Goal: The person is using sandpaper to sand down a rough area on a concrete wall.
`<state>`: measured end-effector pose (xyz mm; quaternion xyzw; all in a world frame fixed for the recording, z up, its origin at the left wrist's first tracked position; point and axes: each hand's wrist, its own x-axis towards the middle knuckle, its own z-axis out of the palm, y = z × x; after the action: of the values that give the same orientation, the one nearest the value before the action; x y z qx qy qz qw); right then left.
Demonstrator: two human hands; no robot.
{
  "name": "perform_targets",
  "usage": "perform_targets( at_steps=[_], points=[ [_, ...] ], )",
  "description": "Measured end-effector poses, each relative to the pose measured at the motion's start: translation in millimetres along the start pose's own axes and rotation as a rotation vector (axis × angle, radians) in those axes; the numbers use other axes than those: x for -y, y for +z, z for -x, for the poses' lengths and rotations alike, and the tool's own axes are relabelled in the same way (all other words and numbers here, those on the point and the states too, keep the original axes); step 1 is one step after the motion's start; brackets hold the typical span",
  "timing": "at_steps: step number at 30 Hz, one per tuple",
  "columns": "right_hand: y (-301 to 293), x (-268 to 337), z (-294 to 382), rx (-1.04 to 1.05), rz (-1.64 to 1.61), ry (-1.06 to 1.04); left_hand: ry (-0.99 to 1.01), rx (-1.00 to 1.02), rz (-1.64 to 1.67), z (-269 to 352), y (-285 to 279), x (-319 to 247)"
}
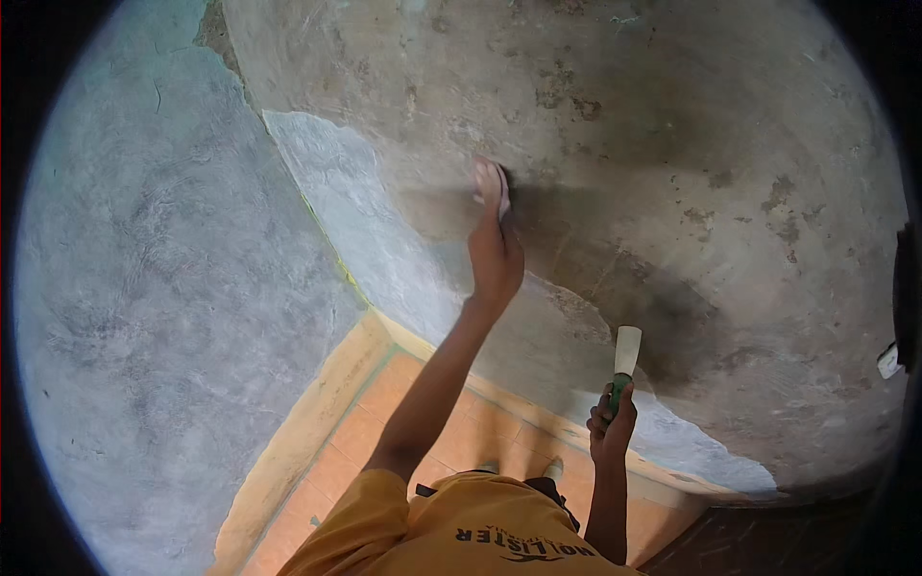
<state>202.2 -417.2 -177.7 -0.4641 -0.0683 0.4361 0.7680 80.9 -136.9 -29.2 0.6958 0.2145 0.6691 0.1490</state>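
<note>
In front of me is a plastered wall (648,108), grey-brown with blotches and patches of worn surface. My left hand (495,245) reaches up to this wall, its fingers pointing upward and whitish as if dusted. Blur hides whether anything thin lies under those fingers. Lower and to the right, my right hand (612,417) grips the green handle of a putty knife (628,349). The knife's wide pale blade points up, in front of the wall; contact with the surface cannot be told. A pale, smoother plaster band (346,180) runs beside the wall corner, left of my left hand.
A bluish-grey wall (158,252) meets the blotchy one at a corner on the left. Cream skirting (310,417) edges the orange tiled floor (338,461), where my feet stand close to the wall. A dark object (909,295) and a small white item (889,361) sit at the right rim.
</note>
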Motion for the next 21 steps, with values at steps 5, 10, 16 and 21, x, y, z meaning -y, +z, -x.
perform_targets(
  at_steps=[5,10,16,21],
  points=[
    [-1,3,0,0.005,-0.023,0.020,0.007,0.042,-0.053,-48,-20,4],
    [-3,4,1,0.025,-0.020,0.003,-0.003,-0.019,-0.028,2,-5,-11],
    [-1,10,3,0.029,0.014,0.008,-0.092,0.098,-0.013,-46,-28,-3],
    [-4,8,3,0.058,-0.013,-0.008,-0.163,0.126,0.048,-2,-14,-11]
  ],
)
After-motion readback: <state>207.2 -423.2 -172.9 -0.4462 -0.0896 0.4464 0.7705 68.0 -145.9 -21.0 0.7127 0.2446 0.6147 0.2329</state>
